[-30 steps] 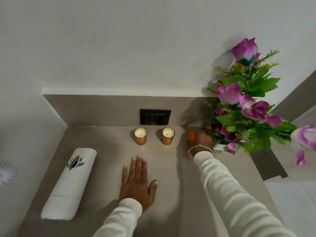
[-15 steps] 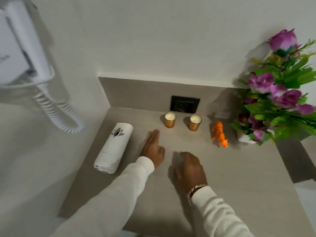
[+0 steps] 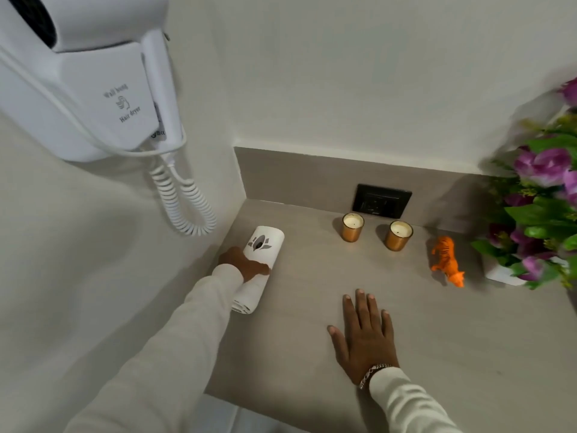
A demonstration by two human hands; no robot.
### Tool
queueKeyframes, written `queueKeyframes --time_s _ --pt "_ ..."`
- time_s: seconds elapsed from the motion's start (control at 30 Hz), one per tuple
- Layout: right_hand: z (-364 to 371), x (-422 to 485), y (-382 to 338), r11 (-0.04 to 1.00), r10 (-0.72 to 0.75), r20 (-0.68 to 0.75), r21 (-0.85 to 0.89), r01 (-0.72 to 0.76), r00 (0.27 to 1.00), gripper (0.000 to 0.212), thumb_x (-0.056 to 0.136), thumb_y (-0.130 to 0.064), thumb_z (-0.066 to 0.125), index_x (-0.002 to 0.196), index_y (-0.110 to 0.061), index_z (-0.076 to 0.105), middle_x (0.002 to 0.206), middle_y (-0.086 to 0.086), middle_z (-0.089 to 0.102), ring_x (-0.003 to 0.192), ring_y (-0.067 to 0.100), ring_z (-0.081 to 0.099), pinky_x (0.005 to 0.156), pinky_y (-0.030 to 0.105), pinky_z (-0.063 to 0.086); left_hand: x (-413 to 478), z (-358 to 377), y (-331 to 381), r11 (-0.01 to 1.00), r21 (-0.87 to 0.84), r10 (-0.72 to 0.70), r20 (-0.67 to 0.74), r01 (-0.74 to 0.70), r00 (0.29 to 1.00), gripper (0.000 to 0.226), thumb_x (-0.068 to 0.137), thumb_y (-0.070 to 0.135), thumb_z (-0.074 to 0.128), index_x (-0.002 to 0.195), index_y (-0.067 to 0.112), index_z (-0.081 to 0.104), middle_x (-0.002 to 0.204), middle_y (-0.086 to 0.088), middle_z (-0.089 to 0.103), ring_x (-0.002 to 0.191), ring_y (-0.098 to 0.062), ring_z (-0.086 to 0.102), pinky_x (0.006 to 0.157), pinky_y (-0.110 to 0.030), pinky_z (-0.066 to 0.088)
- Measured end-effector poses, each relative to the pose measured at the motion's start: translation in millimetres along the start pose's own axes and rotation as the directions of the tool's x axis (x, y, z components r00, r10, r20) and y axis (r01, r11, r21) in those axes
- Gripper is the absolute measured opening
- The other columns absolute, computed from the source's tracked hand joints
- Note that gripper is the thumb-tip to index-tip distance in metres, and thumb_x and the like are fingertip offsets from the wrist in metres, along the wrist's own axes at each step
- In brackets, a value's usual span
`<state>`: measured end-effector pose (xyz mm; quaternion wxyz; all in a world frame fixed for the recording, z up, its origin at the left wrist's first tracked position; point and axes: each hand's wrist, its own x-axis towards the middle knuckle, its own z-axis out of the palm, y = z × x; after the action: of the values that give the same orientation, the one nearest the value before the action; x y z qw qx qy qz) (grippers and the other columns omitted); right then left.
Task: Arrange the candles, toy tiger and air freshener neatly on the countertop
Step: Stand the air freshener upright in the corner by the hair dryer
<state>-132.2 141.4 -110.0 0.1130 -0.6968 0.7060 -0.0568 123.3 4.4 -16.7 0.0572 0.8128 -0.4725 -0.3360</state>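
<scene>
A white air freshener [image 3: 263, 245] lies on its side at the left of the grey countertop [image 3: 452, 354]. My left hand [image 3: 243, 262] wraps around its middle. Two copper candles stand side by side near the back wall, the left candle [image 3: 352, 227] and the right candle [image 3: 399, 235]. An orange toy tiger [image 3: 447, 260] stands to their right, beside the flower pot. My right hand [image 3: 365, 334] rests flat on the countertop with fingers spread, holding nothing.
A white wall-hung hair dryer [image 3: 93, 89] with a coiled cord [image 3: 184, 201] hangs at the upper left. A black socket [image 3: 381, 200] sits in the backsplash behind the candles. A white pot of purple flowers [image 3: 543, 214] fills the right corner.
My right hand let go of the tiger and came back to rest flat on the counter. My left hand moved left and took hold of the air freshener. The view swung left.
</scene>
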Motion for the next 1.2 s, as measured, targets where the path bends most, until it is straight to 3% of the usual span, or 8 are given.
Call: queueKeyframes --time_s 0.1,0.23,0.37,0.5,0.57,0.67,0.83,1.2 --pt "1.0 -0.2 0.8 1.0 0.01 0.011 -0.015 -0.01 1.0 0.075 0.084 -0.065 0.007 0.15 -0.029 0.004 0.162 0.002 -0.001 0.148 0.022 -0.008 0.119 0.046 0.0 -7.6 6.8 -4.3 0.982 -0.181 0.034 -0.15 -0.061 0.988 0.073 0.055 0.04 0.084 0.114 0.008 0.055 0.115 -0.011 0.064 0.098 -0.029 0.062 0.072 -0.03 0.044" --pt "2.0 0.7 0.6 0.999 0.014 0.018 -0.038 -0.013 1.0 0.075 0.084 -0.065 0.006 0.15 -0.028 0.004 0.162 0.003 0.0 0.148 0.022 -0.007 0.119 0.046 0.002 -22.9 17.0 -3.4 0.824 -0.471 0.098 -0.429 -0.315 0.898 0.065 0.051 0.028 0.085 0.106 0.015 0.054 0.105 -0.002 0.063 0.09 -0.024 0.059 0.076 -0.028 0.043" --pt "1.5 0.7 0.6 0.999 0.015 0.019 -0.037 -0.014 1.0 0.076 0.084 -0.065 0.006 0.15 -0.028 0.005 0.162 0.003 0.001 0.148 0.022 -0.006 0.119 0.046 0.002 -30.5 33.4 -2.1 0.692 -0.551 0.083 -0.582 -0.467 0.809 0.077 0.051 0.02 0.086 0.119 0.015 0.049 0.116 -0.004 0.06 0.101 -0.022 0.058 0.087 -0.028 0.045" --pt "1.2 0.1 0.3 0.999 0.011 0.025 -0.035 -0.011 1.0 0.076 0.084 -0.066 0.007 0.15 -0.029 0.004 0.162 0.002 0.0 0.148 0.021 -0.006 0.119 0.046 0.002 -36.1 53.8 -5.7 0.588 -0.574 0.076 -0.662 -0.57 0.746 0.083 0.051 0.016 0.086 0.122 0.018 0.043 0.118 0.002 0.053 0.103 -0.011 0.053 0.085 -0.007 0.038" --pt "0.9 -0.2 0.2 1.0 0.013 0.02 -0.028 -0.012 1.0 0.076 0.084 -0.066 0.008 0.15 -0.029 0.006 0.162 0.002 0.001 0.148 0.021 -0.005 0.119 0.046 0.002 -39.3 64.0 -9.4 0.558 -0.58 0.081 -0.674 -0.593 0.734 0.087 0.051 0.017 0.087 0.124 0.022 0.039 0.12 0.003 0.05 0.105 -0.009 0.053 0.09 -0.009 0.04" --pt "0.7 -0.4 0.2 0.999 0.012 0.028 -0.039 -0.011 1.0 0.076 0.084 -0.066 0.006 0.15 -0.029 0.003 0.162 0.002 -0.001 0.148 0.021 -0.008 0.12 0.046 0.001 -42.6 79.0 -18.0 0.55 -0.585 0.07 -0.679 -0.596 0.731 0.088 0.051 0.017 0.088 0.123 0.023 0.036 0.122 -0.007 0.049 0.109 -0.02 0.055 0.095 -0.029 0.046" --pt "-1.4 -0.2 -0.4 0.999 0.011 0.049 -0.053 -0.008 0.999 0.076 0.083 -0.066 0.004 0.15 -0.029 -0.001 0.162 0.002 -0.005 0.148 0.021 -0.011 0.12 0.046 0.0 -40.2 81.7 -21.6 0.554 -0.601 0.073 -0.654 -0.576 0.753 0.088 0.051 0.014 0.088 0.121 0.023 0.036 0.121 -0.006 0.047 0.107 -0.017 0.053 0.092 -0.016 0.042" --pt "-2.0 1.1 -2.9 0.999 0.021 0.013 -0.026 -0.021 1.0 0.079 0.082 -0.068 0.002 0.15 -0.027 0.01 0.161 0.002 0.005 0.148 0.022 -0.002 0.119 0.046 0.007 -16.7 104.6 -27.2 0.706 -0.585 -0.072 -0.621 -0.401 0.78 0.071 0.054 0.016 0.087 0.117 0.01 0.053 0.111 -0.011 0.059 0.1 -0.027 0.06 0.086 -0.029 0.044"
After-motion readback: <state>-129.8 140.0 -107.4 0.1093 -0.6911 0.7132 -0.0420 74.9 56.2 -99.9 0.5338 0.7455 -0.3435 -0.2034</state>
